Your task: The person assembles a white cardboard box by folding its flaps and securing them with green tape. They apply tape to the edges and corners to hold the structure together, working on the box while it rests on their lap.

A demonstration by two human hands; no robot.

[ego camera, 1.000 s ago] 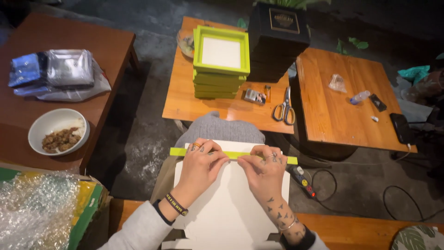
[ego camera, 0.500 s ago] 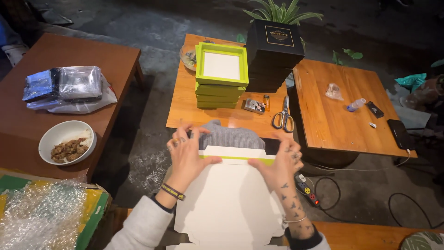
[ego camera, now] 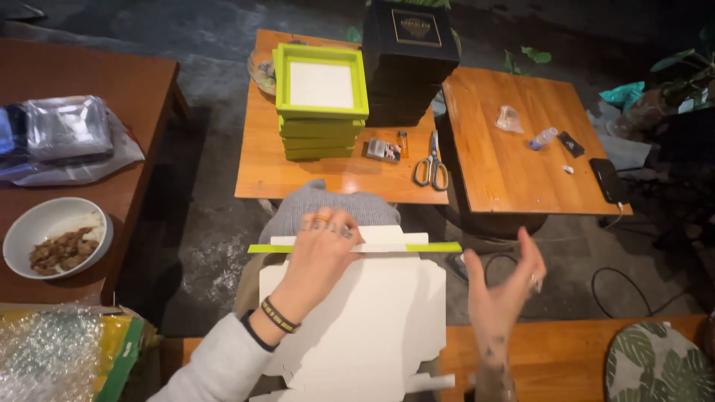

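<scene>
Floor: dark concrete under my orange desk (ego camera: 328,175).
Left hand (ego camera: 320,257): flat on white box blank (ego camera: 357,320), grip apart.
Right hand (ego camera: 503,286): grip apart, holding nothing.
Risk: I judge the blank's green-edged flap (ego camera: 417,246) could spring open.

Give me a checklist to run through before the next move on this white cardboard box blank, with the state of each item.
1. Left hand pressing the white box blank at its folded top edge: ok.
2. Right hand on the blank: not ok; it is lifted off to the side, open, holding nothing.
3. Green edge strip straight along the fold: ok, it runs level on both sides of the left hand.
4. Blank resting flat on the lap: ok, as far as visible; its lower edge is cut off by the frame.
5. Scissors lying free on the wooden table: ok.
6. Stack of finished green boxes standing straight: ok.
</scene>
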